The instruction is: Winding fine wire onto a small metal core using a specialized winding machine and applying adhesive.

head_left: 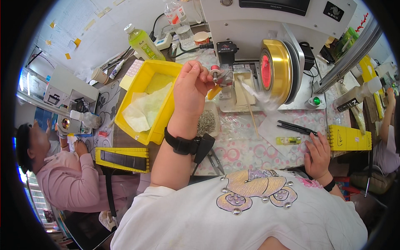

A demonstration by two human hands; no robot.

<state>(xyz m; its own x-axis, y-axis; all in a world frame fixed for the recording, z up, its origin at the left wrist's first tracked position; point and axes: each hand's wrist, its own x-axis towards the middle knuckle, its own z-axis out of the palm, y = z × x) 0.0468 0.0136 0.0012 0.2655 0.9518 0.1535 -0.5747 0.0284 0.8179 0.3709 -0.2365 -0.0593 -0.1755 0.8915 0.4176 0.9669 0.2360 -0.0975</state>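
My left hand (195, 79) is raised in front of the machine, its fingers pinched together. They are at a small red-topped metal fitting (215, 72) below a black motor block (227, 51); what lies between the fingertips is hidden. My right hand (318, 155) lies on the patterned table cover with its fingers stretched out. Its fingertips are at the end of black tweezers (295, 126), beside a small yellow-green tube (288, 141). A gold-rimmed wheel (277, 71) stands to the right of my left hand. Near it, a white tray (246, 89) holds a thin wooden stick (250, 109).
Left of my forearm is a yellow bin (125, 121) with white paper. A clear tub of small metal pieces (207, 121) and pliers (216, 161) are nearby. A green bottle (143, 42) stands behind. A co-worker in pink (77, 183) sits left; another person's arm shows far right.
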